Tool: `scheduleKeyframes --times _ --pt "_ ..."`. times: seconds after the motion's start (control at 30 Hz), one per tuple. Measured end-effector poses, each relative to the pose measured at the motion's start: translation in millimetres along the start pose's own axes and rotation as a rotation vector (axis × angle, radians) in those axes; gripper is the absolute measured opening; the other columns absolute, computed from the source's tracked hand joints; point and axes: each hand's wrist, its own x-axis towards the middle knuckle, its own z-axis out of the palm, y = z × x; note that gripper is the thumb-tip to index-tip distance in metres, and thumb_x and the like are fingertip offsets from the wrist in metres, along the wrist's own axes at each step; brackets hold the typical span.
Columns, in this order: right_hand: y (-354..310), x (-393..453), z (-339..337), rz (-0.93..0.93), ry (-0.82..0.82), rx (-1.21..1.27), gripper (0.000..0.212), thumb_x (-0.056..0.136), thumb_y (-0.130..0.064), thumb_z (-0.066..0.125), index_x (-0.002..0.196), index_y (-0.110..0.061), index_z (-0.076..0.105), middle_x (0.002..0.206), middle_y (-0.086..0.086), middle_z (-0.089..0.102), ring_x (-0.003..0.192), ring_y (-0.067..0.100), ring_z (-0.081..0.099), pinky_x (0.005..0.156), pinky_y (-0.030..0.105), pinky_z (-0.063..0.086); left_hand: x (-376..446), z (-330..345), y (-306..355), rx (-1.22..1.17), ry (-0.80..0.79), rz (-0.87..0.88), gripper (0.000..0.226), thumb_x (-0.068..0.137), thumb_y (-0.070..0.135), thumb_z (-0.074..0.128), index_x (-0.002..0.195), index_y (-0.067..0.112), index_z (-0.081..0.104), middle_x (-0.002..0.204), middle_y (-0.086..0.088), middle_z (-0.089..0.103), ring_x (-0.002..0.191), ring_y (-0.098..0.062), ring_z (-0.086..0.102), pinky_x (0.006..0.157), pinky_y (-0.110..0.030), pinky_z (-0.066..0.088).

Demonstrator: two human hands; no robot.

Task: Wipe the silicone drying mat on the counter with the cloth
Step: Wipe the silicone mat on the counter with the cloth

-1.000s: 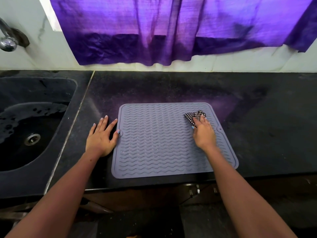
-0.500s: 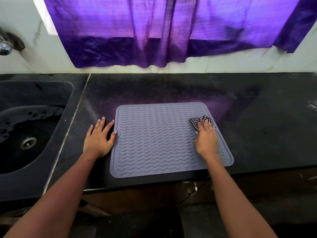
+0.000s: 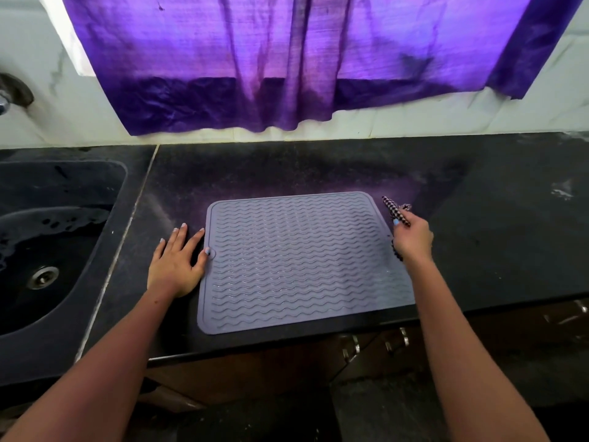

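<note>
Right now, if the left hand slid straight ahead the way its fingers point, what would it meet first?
Only bare counter, then probably the wall under the curtain. The left hand lies beside the mat.

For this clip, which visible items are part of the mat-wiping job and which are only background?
Part of the job: silicone drying mat; checked cloth, gripped by the right hand; left hand, flat on the counter with its thumb on the mat's edge.

Background: sink; purple curtain; tap.
</note>
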Motion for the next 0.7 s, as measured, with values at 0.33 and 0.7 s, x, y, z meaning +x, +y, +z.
scheduleKeyframes --times 0.33,0.7 --pt "53 -41 33 -0.392 -0.205 -0.544 0.052 0.096 -0.014 0.041 0.147 -0.013 0.027 0.158 0.011 0.009 0.146 0.024 0.009 0.119 0.034 0.010 1 2 -1 0.022 0.002 -0.004 0.078 0.080 0.066 0.004 0.147 0.032 0.026 0.158 -0.004 0.013 0.146 -0.018 0.009 0.118 -0.037 0.003" --pt "14 -24 -2 0.088 -0.270 0.326 0.031 0.098 -0.016 0.043 0.124 -0.011 0.058 0.122 0.009 0.063 0.111 0.024 0.059 0.102 0.042 0.044 4 -5 7 0.066 -0.168 -0.034 0.056 0.098 0.048 0.015 0.150 0.028 0.007 0.159 -0.007 -0.004 0.146 -0.020 -0.006 0.118 -0.041 -0.005"
